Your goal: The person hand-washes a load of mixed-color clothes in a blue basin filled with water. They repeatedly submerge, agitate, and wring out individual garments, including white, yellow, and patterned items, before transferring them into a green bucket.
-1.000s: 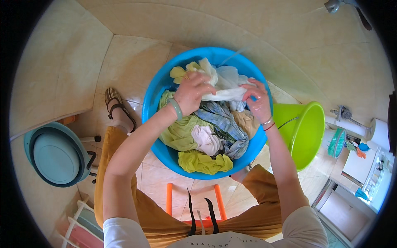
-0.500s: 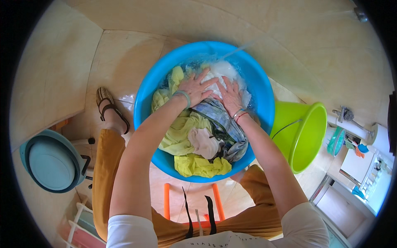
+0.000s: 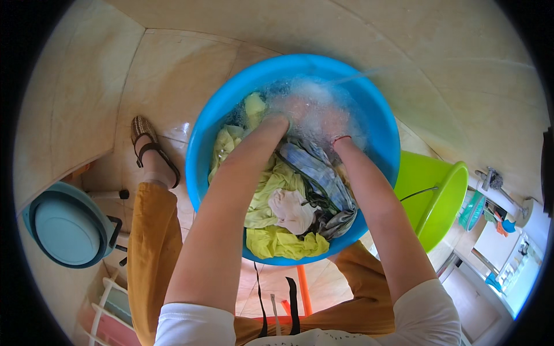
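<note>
A large round blue basin [image 3: 379, 115] holds clothes in sudsy water. Both my arms reach to its far side. My left hand [image 3: 293, 108] is sunk in the white foam [image 3: 314, 92] up to about the wrist, and its fingers are hidden. Beside it, my right hand [image 3: 333, 122], with a red string at the wrist, is also under the suds, its fingers blurred from sight. Nearer me lie a blue-grey patterned cloth [image 3: 314, 164], a pale yellow-green garment [image 3: 274, 184], a pale pink cloth [image 3: 290, 210] and a bright yellow cloth [image 3: 285, 243].
A thin water stream [image 3: 353, 76] enters the basin from the upper right. A lime green bucket [image 3: 430, 199] stands against its right side. At the left are a folded grey-blue tub [image 3: 67, 232] and my sandalled foot [image 3: 149, 147]. Tiled wall [image 3: 404, 40] rises beyond the basin.
My hands have pushed from the top of the clothes down into the water, and a white cloth there has gone under foam. The basin appears slightly farther right in view.
</note>
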`<state>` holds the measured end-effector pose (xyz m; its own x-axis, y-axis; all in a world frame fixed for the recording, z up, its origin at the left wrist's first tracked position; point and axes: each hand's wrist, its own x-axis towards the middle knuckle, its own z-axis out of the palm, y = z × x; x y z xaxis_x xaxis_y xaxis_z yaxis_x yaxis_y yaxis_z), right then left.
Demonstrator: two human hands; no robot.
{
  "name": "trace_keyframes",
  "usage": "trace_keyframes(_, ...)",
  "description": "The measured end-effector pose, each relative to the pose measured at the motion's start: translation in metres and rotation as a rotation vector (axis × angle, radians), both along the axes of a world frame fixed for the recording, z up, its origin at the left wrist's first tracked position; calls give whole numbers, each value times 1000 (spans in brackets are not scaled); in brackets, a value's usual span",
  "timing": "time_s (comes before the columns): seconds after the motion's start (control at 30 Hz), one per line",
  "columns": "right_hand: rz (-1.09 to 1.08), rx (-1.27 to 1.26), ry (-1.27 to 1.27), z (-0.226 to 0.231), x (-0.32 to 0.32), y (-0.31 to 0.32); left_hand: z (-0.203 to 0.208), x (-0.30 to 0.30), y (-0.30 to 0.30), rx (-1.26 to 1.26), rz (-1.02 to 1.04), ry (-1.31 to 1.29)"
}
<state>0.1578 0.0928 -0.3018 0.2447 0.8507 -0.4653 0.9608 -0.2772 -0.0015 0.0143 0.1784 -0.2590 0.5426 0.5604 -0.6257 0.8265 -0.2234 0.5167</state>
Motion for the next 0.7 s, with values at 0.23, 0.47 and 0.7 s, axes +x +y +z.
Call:
trace_keyframes(0.23,-279,262,729,32,10,-6,-9,-24,-8,-136,241,-515)
trace_keyframes(0.47,-791,680,1555,133,37,-72,109,-60,-23,-336,339,-987)
trace_keyframes(0.7,-563,784,1316,160,73,-109,155,-87,-22,373,-114,-917)
